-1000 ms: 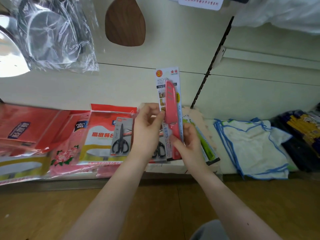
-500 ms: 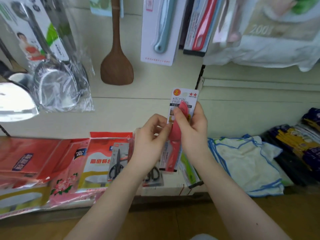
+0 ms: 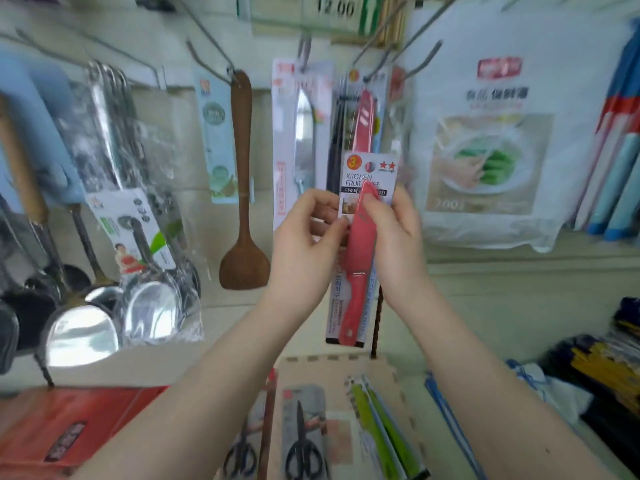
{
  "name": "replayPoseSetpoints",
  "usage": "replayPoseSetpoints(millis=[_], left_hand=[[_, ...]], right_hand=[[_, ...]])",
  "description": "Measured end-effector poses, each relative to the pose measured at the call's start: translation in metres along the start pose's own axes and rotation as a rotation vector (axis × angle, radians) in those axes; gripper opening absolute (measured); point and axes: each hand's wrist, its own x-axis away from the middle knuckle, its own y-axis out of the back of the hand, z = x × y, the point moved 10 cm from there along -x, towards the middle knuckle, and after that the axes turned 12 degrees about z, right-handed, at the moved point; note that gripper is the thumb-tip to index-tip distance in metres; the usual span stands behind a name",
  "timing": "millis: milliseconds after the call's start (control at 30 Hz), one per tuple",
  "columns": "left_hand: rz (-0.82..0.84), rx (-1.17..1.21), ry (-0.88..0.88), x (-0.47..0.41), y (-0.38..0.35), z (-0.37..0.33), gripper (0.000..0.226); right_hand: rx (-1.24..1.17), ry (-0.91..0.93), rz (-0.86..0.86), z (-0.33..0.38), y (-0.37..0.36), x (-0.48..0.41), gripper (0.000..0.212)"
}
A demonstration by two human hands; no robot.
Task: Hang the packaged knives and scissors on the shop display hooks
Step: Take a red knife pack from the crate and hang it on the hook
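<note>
A packaged red fruit knife (image 3: 360,251) is upright in both my hands, in front of the display wall. My left hand (image 3: 304,244) pinches the card's left edge, and my right hand (image 3: 394,237) grips its right side with the thumb on the blade cover. Just above and behind it, another red packaged knife (image 3: 366,119) hangs on a metal hook (image 3: 374,60). A silver packaged knife (image 3: 303,133) hangs to its left. On the shelf below lie packaged black scissors (image 3: 304,441) and green packaged knives (image 3: 381,434).
A wooden spatula (image 3: 242,202) hangs left of the knives. Wrapped steel ladles (image 3: 149,299) fill the left wall. A large white plastic pack (image 3: 491,140) hangs on the right. Red boxes (image 3: 69,424) sit at the lower left and cloths (image 3: 540,386) at the lower right.
My view has tilted up from the shelf to the hooks. Both hands have raised the red knife pack towards the hanging knives, and my right hand has shifted from the bottom to the upper part.
</note>
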Motion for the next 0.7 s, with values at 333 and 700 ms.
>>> replayPoseSetpoints(millis=[333,700], left_hand=[[-0.012,-0.035,-0.040,-0.057,0.003,-0.069,0.021],[-0.016,-0.056,0.070,-0.088,0.001,-0.071,0.026]], right_hand=[[0.268,0.051,-0.079,0.075,0.014,-0.054,0.006],[0.260,-0.016,-0.146,0.078,0.026,-0.084,0.013]])
